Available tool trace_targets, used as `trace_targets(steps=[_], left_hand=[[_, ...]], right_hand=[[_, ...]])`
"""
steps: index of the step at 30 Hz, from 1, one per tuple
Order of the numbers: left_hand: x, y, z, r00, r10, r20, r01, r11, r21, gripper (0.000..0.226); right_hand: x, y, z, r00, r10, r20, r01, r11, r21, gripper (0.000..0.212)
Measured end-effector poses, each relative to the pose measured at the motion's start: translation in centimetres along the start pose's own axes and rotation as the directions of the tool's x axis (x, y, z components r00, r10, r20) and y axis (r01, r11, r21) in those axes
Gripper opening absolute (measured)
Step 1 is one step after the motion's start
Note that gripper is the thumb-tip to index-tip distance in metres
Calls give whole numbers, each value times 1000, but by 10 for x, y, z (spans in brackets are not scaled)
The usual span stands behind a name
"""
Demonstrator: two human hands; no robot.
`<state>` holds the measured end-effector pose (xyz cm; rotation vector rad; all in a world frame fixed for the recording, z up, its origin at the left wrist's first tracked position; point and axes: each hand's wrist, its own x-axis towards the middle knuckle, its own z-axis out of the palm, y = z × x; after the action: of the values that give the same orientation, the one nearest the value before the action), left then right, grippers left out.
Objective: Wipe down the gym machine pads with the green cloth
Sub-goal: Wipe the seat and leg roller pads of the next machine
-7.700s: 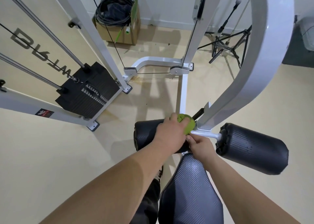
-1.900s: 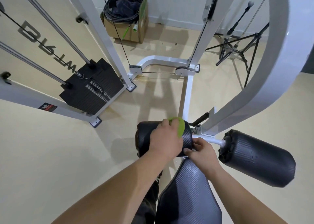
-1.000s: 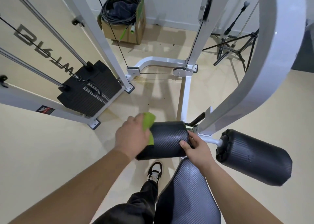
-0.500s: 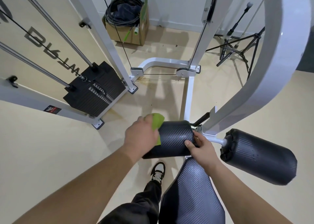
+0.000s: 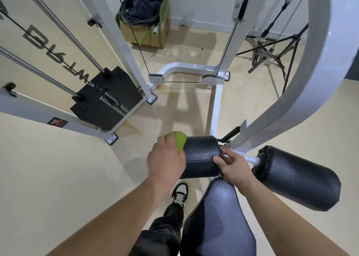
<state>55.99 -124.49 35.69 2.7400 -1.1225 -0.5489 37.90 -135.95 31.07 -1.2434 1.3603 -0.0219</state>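
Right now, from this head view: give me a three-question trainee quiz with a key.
1. Multiple choice: which hand holds the green cloth against the outer end of the left roller pad? A) left B) right C) neither
2. True or false: the right hand grips the inner end of the left roller pad, next to the white frame.
3. Fill in: the cardboard box by the wall holds coiled black ____.

Key: 1 A, the left hand; 2 true; 3 cables.
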Motion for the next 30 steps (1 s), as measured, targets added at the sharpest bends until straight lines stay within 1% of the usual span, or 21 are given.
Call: trace_targets(steps=[2, 5, 7, 9, 10, 11, 13, 14, 15, 17, 19, 20, 21, 23, 24, 26, 28, 30], left_hand=[[2, 36, 10, 999, 10, 53, -11, 1000, 22, 49], [-11, 79, 27, 974, 171, 146, -164, 985, -59, 55], [-8, 79, 26, 951, 260, 164, -255, 965, -54, 58], [5, 56, 15, 935, 304, 182, -315, 948, 35, 59], [12, 38, 7, 944, 281, 175, -296, 953, 67, 58], [20, 18, 1, 962, 219, 162, -233, 970, 71, 55], [28, -21, -11, 992, 50, 114, -54, 998, 34, 49], [27, -31, -13, 996, -5, 93, 4, 1000, 9, 47], [24, -32, -14, 996, -20, 89, 20, 1000, -7, 47], [11, -18, -11, 993, 27, 116, -27, 1000, -6, 48], [-9, -4, -4, 986, 103, 130, -105, 994, 13, 49], [-18, -3, -2, 982, 122, 143, -128, 991, 34, 50], [-23, -5, -2, 980, 121, 155, -130, 990, 48, 52], [-27, -17, -2, 976, 143, 163, -153, 987, 49, 56], [-29, -23, -2, 970, 170, 176, -181, 982, 50, 57], [-29, -30, -7, 959, 188, 210, -203, 978, 50, 58], [-24, -35, -12, 966, 158, 207, -164, 986, 15, 57], [-16, -34, -14, 983, 110, 148, -110, 994, -9, 56]], right_hand=[[2, 0, 2, 999, -27, -22, 26, 999, -39, 33], [3, 1, 1, 999, -30, -12, 29, 998, -60, 26], [1, 0, 1, 1000, -27, -8, 26, 998, -58, 26], [3, 1, 0, 1000, -3, -20, 2, 999, -46, 19], [2, -1, -1, 1000, 12, -13, -13, 1000, -25, 16], [3, 0, -2, 1000, 20, 0, -20, 1000, -13, 14], [1, 1, -2, 1000, 23, -8, -23, 999, -32, 16], [1, 2, -2, 1000, 23, -12, -24, 999, -34, 16], [0, 0, -3, 999, 35, -9, -35, 999, -33, 14], [-1, -11, -7, 994, 101, 38, -100, 994, -38, 15], [4, -25, -13, 981, 178, 81, -165, 976, -142, 23], [6, -35, -15, 979, 181, 88, -161, 966, -203, 29], [9, -41, -16, 986, 148, 78, -125, 962, -245, 35], [13, -44, -12, 999, 45, 5, -41, 946, -320, 53], [11, -43, -9, 1000, -6, -15, 0, 923, -385, 57], [8, -36, -2, 997, -66, -37, 41, 884, -465, 47], [10, -28, 0, 998, -53, -42, 31, 908, -417, 42], [7, -22, 1, 998, -56, -37, 37, 920, -390, 35]])
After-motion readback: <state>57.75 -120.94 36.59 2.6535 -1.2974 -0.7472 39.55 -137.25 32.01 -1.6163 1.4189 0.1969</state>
